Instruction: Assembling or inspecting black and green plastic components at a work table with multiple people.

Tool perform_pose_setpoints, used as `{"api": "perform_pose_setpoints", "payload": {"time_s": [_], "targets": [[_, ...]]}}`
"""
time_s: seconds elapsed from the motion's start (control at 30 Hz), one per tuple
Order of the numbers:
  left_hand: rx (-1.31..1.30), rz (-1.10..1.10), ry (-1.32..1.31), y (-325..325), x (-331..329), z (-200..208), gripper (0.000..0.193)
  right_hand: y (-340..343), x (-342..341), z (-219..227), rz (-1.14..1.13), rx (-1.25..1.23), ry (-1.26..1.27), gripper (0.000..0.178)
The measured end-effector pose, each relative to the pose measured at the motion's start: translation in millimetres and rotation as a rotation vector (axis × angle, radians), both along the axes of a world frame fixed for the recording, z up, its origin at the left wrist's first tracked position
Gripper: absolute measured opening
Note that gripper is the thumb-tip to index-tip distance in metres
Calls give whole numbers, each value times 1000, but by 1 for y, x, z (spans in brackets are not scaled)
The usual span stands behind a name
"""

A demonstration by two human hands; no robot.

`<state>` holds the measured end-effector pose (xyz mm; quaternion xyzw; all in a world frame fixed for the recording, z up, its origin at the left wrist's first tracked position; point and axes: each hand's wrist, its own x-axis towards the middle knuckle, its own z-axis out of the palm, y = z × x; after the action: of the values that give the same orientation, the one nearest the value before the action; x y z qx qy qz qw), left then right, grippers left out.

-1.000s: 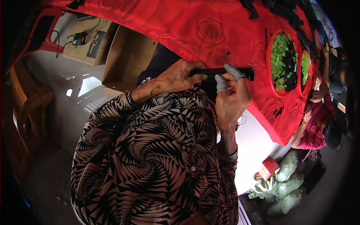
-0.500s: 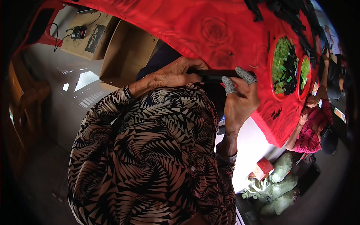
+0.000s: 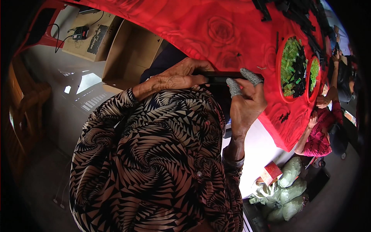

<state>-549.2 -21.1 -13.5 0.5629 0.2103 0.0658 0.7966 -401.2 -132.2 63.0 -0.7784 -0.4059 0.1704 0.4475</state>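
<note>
A long, narrow black bar-shaped piece (image 3: pixel 221 79) spans the gap between my hands, just off the edge of the red rose-patterned tablecloth (image 3: pixel 232 38). My left hand (image 3: pixel 186 74) is closed around its left end, thumb along the near side. My right hand (image 3: pixel 249 96) grips the other end, with grey knitted covers on the thumb and a finger. The piece's exact kind cannot be made out. Beyond my right hand stands a red-rimmed bowl (image 3: pixel 281 83) of green and black small pieces.
A smaller red bowl (image 3: pixel 317 83) holds green bits. Black strips (image 3: pixel 297 15) pile up at the far right. Another person in a pink top (image 3: pixel 319 131) works at the table's right side. An open cardboard box (image 3: pixel 133 54) stands left; pale green bags (image 3: pixel 290 193) lie lower right.
My right thumb and covered finger have shifted very slightly left along the black piece. Both hands keep their hold. The other person's head has moved a little.
</note>
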Motion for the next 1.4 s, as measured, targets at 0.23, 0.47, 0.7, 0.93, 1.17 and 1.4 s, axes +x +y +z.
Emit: {"api": "perform_pose_setpoints", "payload": {"time_s": [0.23,0.47,0.7,0.93,1.17,1.4], "targets": [[38,41,-36,-1,1,1,29,-8,7,-9,59,-89,-56,29],[55,37,-59,-2,1,-2,29,-6,4,-9,53,-43,-86,26],[90,26,-44,-1,1,-4,30,-3,2,-2,65,-82,-98,35],[63,40,-41,-3,1,0,30,-3,2,1,107,-114,-178,39],[9,3,-17,-4,2,0,36,-3,0,1,139,-153,-284,42],[137,18,-49,-6,2,1,35,-5,-1,-5,129,-136,-296,39]]}}
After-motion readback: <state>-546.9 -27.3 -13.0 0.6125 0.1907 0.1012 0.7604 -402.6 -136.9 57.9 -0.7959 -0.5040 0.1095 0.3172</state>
